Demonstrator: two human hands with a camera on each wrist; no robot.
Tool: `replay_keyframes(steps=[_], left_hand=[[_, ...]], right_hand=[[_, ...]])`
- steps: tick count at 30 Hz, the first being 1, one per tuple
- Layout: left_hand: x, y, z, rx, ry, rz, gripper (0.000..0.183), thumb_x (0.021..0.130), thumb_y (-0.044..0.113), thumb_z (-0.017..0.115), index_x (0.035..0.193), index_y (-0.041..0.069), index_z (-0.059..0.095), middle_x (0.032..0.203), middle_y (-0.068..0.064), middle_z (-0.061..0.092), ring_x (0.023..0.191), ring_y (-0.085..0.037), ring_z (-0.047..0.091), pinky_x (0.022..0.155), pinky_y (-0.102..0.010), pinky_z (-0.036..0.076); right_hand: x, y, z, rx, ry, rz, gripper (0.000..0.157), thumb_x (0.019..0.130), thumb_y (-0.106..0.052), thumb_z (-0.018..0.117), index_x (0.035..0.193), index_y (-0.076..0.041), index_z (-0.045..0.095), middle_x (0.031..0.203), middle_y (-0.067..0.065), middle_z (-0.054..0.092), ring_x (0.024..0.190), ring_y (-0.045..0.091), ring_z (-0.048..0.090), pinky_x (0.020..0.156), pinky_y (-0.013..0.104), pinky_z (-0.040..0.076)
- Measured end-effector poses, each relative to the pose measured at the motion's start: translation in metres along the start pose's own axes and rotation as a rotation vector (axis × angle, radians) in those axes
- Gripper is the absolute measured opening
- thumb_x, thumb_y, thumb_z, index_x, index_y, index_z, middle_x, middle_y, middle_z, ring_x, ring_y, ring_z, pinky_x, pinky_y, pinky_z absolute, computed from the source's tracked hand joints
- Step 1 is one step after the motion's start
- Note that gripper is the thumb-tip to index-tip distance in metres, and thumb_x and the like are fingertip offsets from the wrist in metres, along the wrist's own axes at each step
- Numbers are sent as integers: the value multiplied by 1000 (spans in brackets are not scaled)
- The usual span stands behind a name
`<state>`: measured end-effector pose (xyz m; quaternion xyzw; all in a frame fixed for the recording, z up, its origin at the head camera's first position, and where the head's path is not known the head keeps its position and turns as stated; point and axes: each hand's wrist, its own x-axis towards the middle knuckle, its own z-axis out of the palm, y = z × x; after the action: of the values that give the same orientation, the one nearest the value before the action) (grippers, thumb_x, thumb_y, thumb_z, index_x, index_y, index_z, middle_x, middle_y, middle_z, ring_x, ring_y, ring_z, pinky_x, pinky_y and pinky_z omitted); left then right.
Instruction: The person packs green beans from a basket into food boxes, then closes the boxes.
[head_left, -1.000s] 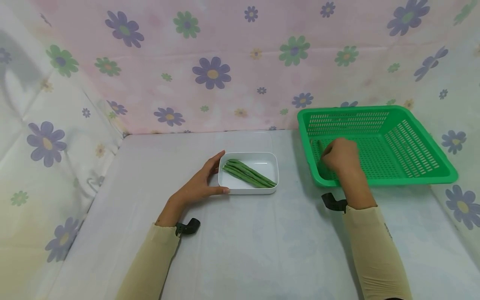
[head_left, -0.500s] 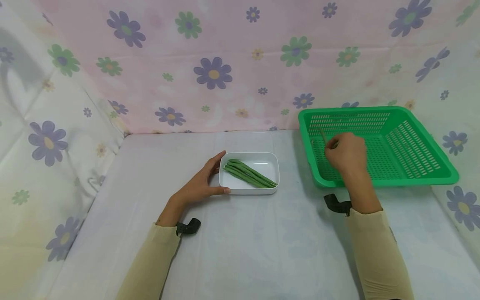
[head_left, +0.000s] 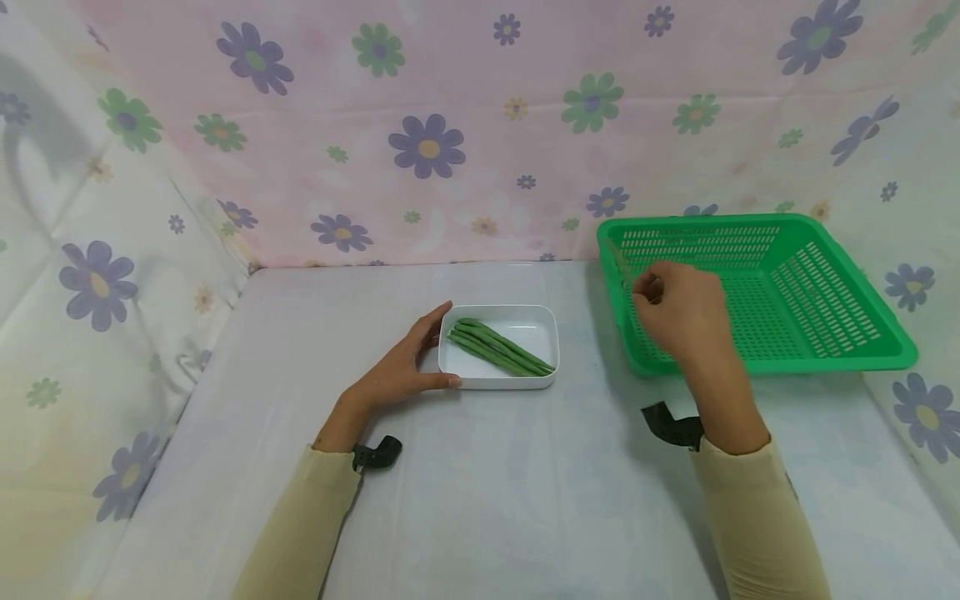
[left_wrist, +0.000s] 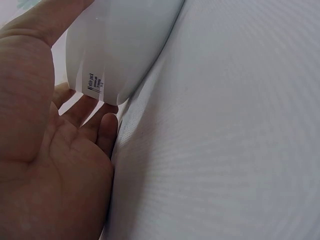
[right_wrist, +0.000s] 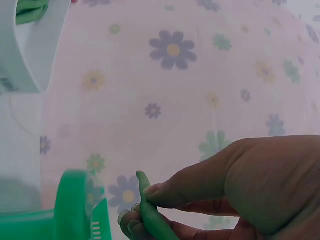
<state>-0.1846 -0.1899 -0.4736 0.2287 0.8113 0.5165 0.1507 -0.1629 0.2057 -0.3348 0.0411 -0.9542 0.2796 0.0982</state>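
Observation:
In the head view a white rectangular dish point(head_left: 536, 327) holds a bundle of several green beans point(head_left: 498, 348). My left hand point(head_left: 397, 367) grips its left end, thumb along the near side and fingers at the far left corner. The left wrist view shows the fingers against the dish's printed wall point(left_wrist: 115, 45). My right hand point(head_left: 686, 308) is over the left part of a green plastic basket point(head_left: 765, 363). Thumb and fingertips pinch a single green bean point(right_wrist: 154, 222), seen clearly in the right wrist view and blurred in the head view.
A white cloth point(head_left: 495, 483) covers the table. Floral curtains point(head_left: 480, 200) enclose the back and both sides, and the basket stands close to the back one. Between dish and basket lies a strip of tablecloth.
My right hand has lifted the green bean up from the basket floor and begun shifting left toward the basket's left rim. My left hand and the dish stay in place.

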Motion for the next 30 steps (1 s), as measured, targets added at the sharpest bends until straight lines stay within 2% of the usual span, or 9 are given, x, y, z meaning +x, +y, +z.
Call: replay_keyframes(steps=[6,10,12,18,23,26,30], left_hand=[[1,-1,0,-7,5,4,116,86,23,92,171,33,14,172,-1,27,154,-28,37,127,-53,27],[1,-1,1,1,7,-2,116,86,25,93,171,37,15,172,2,27,153,-26,38,127,-52,27],[0,-2,0,7,7,-5,116,85,26,93,170,39,15,173,4,26,153,-26,38,127,-52,28],[0,-2,0,26,8,-7,117,85,29,93,171,37,14,173,3,26,153,-25,38,127,-52,27],[0,-1,0,15,6,-3,117,85,27,93,172,31,14,173,2,26,153,-25,38,127,-51,27],[0,-1,0,8,4,2,117,86,27,93,172,29,14,172,0,27,154,-26,37,128,-52,26],[0,-1,1,6,2,8,117,86,26,93,172,29,14,172,-1,29,154,-26,37,128,-51,26]], right_hand=[[-6,-13,5,19,27,-92,7,95,-3,67,92,-1,73,89,20,76,78,34,71,67,51,54],[-10,-23,10,27,23,-104,4,93,-2,69,90,-1,70,85,18,75,75,32,69,65,48,54],[-12,-29,13,30,5,-86,3,94,-3,69,95,0,69,87,18,74,77,32,68,66,47,54],[-15,-41,30,35,-86,-58,18,100,-1,64,116,7,65,96,20,71,83,34,66,72,48,56],[-16,-49,46,-7,-153,-85,18,102,1,63,117,8,70,105,20,73,93,36,70,78,48,59],[-18,-52,57,-37,-163,-132,16,100,2,66,113,6,74,106,19,73,97,35,70,79,46,60],[-21,-56,72,-95,-148,-223,14,95,6,70,108,6,76,101,18,72,92,34,71,78,44,61]])
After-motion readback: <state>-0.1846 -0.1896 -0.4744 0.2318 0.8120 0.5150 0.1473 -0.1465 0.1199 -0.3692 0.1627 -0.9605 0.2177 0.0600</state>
